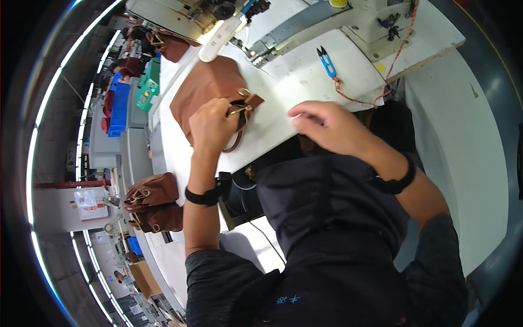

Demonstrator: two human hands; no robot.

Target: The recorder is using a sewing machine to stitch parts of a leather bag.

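Though apart from right grip, bag in left grip.

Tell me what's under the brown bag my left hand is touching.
White tabletop shows on both sides of the brown bag; whatever lies directly beneath it is covered and can't be seen.

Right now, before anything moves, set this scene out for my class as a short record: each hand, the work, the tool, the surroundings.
Left hand: the left hand is closed on the bag, beside its gold fittings
Right hand: the right hand is apart from the bag; fingertips blurred, so whether it holds anything is unclear
Work: brown bag on the white table
Tool: blue snips, tied to an orange cord
Machine: sewing machine, beyond the hands
Surroundings: other brown bags and a green bin to the left
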